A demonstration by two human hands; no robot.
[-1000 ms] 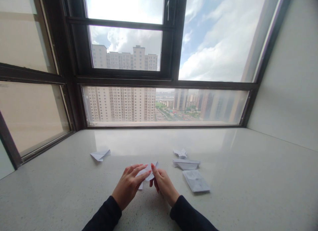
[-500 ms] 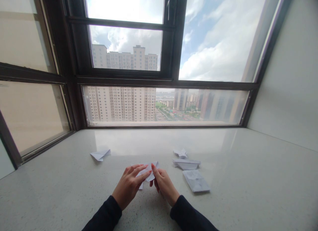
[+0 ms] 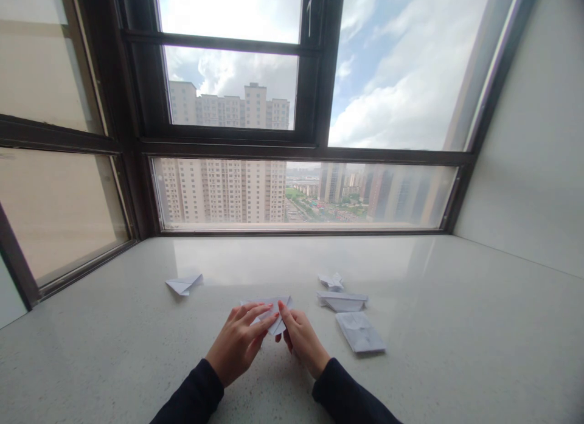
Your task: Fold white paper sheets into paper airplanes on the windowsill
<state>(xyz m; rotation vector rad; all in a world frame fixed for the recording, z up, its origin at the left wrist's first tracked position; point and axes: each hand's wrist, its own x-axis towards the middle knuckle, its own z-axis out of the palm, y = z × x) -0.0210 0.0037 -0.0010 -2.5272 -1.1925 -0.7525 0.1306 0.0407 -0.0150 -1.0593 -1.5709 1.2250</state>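
Observation:
A folded piece of white paper (image 3: 277, 324) lies between my hands, low in the middle of the head view. My left hand (image 3: 241, 337) rests its fingers over the paper's left part and middle, with the thumb below. My right hand (image 3: 301, 339) pinches the paper's right side, thumb on top and fingers partly hidden beneath. The paper's far edge shows above my fingertips, and a pointed flap shows on the near side. Much of its left part is covered by my left hand.
On the pale speckled sill (image 3: 438, 351), a folded white paper (image 3: 184, 284) lies to the left. At the right are a small folded piece (image 3: 333, 281), a boat-shaped one (image 3: 342, 301) and a flat square packet (image 3: 360, 333). A dark-framed window (image 3: 301, 151) stands behind.
The held paper has shifted slightly between my fingers. The small white piece of it that showed under my left hand is no longer visible. Both hands are almost where they were.

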